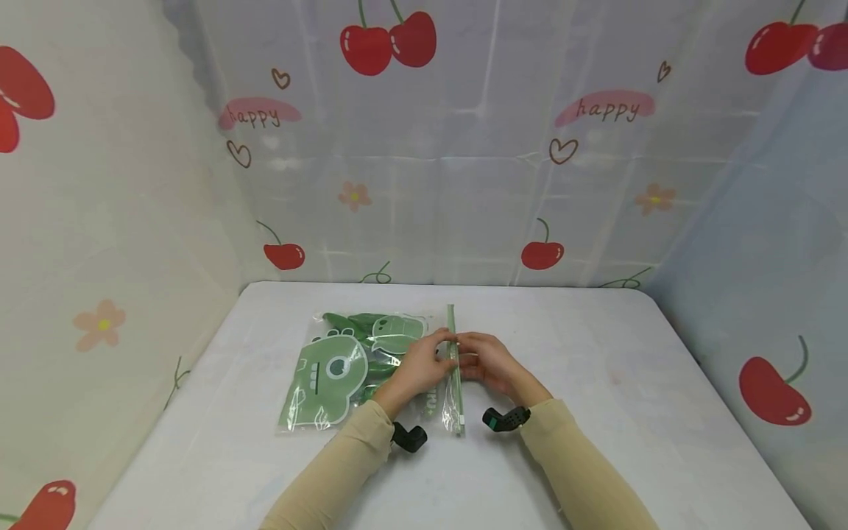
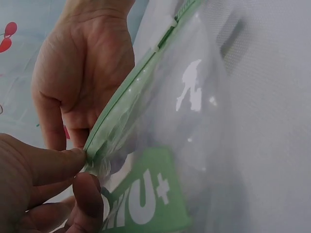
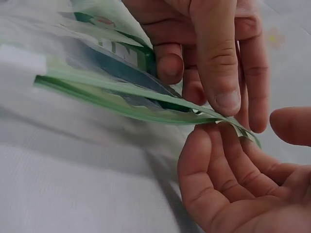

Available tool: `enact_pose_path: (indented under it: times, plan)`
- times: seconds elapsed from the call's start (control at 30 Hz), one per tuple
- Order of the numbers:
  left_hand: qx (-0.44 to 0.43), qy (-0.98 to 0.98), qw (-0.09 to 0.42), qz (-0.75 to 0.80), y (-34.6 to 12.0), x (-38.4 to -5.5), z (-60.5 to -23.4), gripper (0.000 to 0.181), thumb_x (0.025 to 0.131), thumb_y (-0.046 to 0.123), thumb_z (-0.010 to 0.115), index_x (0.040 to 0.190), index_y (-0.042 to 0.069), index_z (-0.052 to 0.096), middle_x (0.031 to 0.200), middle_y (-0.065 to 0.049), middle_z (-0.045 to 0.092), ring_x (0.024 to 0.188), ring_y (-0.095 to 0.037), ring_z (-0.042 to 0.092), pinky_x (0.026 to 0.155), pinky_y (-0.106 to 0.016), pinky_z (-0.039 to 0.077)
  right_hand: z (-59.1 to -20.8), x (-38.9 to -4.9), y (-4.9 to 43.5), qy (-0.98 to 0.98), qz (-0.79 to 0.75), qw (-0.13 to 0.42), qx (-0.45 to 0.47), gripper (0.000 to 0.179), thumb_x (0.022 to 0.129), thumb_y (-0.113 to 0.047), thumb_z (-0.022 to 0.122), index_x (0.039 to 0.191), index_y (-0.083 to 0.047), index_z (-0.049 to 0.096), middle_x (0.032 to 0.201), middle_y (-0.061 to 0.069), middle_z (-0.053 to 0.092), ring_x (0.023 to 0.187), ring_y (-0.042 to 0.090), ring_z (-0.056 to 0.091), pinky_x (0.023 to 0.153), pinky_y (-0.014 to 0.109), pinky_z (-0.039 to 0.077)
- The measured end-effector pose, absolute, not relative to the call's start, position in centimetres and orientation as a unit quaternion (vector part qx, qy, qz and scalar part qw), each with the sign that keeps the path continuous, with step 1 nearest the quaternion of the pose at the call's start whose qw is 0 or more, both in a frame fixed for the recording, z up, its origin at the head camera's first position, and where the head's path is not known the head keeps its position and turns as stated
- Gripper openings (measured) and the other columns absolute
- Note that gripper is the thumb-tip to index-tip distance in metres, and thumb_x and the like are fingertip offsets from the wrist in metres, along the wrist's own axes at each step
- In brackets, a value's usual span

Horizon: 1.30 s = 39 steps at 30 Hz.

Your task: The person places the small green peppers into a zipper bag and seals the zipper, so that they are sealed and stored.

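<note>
A clear zip bag (image 1: 324,379) printed with green cartoon figures lies on the table, dark green items showing through the plastic. Its green zip strip (image 1: 451,318) runs along the right side, and a white slider (image 3: 22,68) sits towards the near end. My left hand (image 1: 419,366) reaches across the bag and pinches the strip between thumb and fingers around its middle. From the other side, my right hand (image 1: 492,362) touches the strip with curved fingertips. In the right wrist view its thumb (image 3: 294,125) stands apart from the strip. Part of the zip edges gape there.
The white table (image 1: 596,353) extends around the bag. Behind it hangs a pale curtain (image 1: 464,184) with cherry prints, and similar sheets close off both sides. A black wrist device (image 1: 506,419) is on each forearm near the beige cuffs.
</note>
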State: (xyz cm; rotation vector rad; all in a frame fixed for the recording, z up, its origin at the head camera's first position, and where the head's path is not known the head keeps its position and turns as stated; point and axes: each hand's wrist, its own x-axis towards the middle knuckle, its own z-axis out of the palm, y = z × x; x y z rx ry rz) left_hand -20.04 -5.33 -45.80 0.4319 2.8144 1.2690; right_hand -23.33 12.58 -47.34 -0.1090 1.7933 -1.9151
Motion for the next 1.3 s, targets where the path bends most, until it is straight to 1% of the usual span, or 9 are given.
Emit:
enact_pose_path:
  times: [0.1,0.17,0.3,0.4,0.63,0.7,0.9,1.1,1.3]
  plan:
    - [0.14,0.899,0.01,0.415,-5.4,-19.9,-46.0,0.043,0.096,0.01,0.07,0.138,0.014,0.063,0.136,-0.011,0.067,0.072,-0.012,0.062,0.064,-0.028,0.052,-47.7,-23.2,12.7,0.661,-0.7,0.266,-0.053,0.047,0.11,-0.024,0.046,0.147,0.006,0.047,0.128,0.019,0.062,0.097,0.018,0.071,0.084,0.036,0.062]
    - [0.139,0.893,0.014,0.429,-5.5,-19.9,-46.1,0.043,0.097,0.008,0.067,0.139,0.014,0.062,0.112,-0.011,0.075,0.059,-0.009,0.054,0.055,-0.025,0.046,-47.9,-23.1,12.7,0.669,-0.69,0.269,-0.059,0.047,0.11,-0.023,0.048,0.147,0.006,0.047,0.127,0.019,0.065,0.097,0.019,0.072,0.084,0.036,0.062]
    - [0.128,0.88,0.022,0.457,-5.7,-19.5,-46.3,0.043,0.1,0.008,0.062,0.143,0.012,0.059,0.079,-0.01,0.071,0.048,-0.007,0.046,0.048,-0.023,0.041,-48.3,-23.0,12.6,0.696,-0.664,0.268,-0.061,0.046,0.108,-0.02,0.052,0.144,0.009,0.05,0.11,0.011,0.07,0.088,0.015,0.071,0.076,0.029,0.061]
    - [0.125,0.873,0.016,0.472,-5.8,-19.1,-46.4,0.041,0.101,0.008,0.061,0.141,0.012,0.061,0.082,-0.009,0.073,0.051,-0.007,0.05,0.049,-0.023,0.044,-48.4,-23.0,12.4,0.708,-0.652,0.267,-0.054,0.042,0.106,-0.02,0.056,0.137,0.009,0.057,0.097,0.005,0.07,0.079,0.012,0.069,0.068,0.025,0.059]
    - [0.137,0.859,-0.01,0.494,-5.7,-17.7,-46.7,0.035,0.098,0.011,0.067,0.133,0.017,0.067,0.124,-0.012,0.072,0.078,-0.008,0.067,0.059,-0.026,0.054,-48.3,-23.0,12.0,0.73,-0.637,0.247,-0.029,0.036,0.103,-0.024,0.064,0.121,0.007,0.068,0.09,0.005,0.072,0.078,0.013,0.069,0.068,0.026,0.06]
    - [0.138,0.858,-0.016,0.495,-5.7,-17.2,-46.8,0.035,0.098,0.012,0.069,0.132,0.018,0.068,0.128,-0.01,0.071,0.078,-0.007,0.067,0.061,-0.025,0.055,-48.2,-23.0,11.8,0.736,-0.632,0.243,-0.022,0.031,0.103,-0.022,0.064,0.114,0.005,0.07,0.089,0.004,0.071,0.078,0.013,0.068,0.067,0.025,0.06]
    - [0.131,0.835,0.011,0.534,-6.3,-15.6,-47.1,0.036,0.097,0.012,0.069,0.133,0.017,0.068,0.114,-0.014,0.074,0.066,-0.008,0.065,0.053,-0.024,0.052,-48.2,-23.2,11.3,0.743,-0.621,0.248,-0.002,0.016,0.1,-0.017,0.066,0.092,-0.003,0.068,0.08,0.003,0.068,0.071,0.012,0.065,0.063,0.025,0.058]
    - [0.127,0.817,0.026,0.562,-7.0,-14.2,-47.6,0.033,0.098,0.012,0.069,0.131,0.009,0.067,0.126,-0.015,0.071,0.062,-0.006,0.062,0.051,-0.021,0.05,-48.1,-23.5,11.2,0.735,-0.628,0.254,0.028,0.016,0.097,-0.018,0.072,0.093,-0.004,0.066,0.078,0.002,0.065,0.067,0.011,0.064,0.062,0.024,0.058]
    - [0.12,0.801,0.049,0.584,-7.3,-13.2,-48.4,0.025,0.097,0.01,0.068,0.122,0.006,0.07,0.101,-0.009,0.073,0.059,-0.009,0.061,0.052,-0.023,0.053,-48.3,-24.0,11.4,0.707,-0.657,0.261,0.033,0.016,0.097,-0.015,0.072,0.091,-0.004,0.062,0.075,-0.001,0.063,0.063,0.008,0.063,0.06,0.022,0.058]
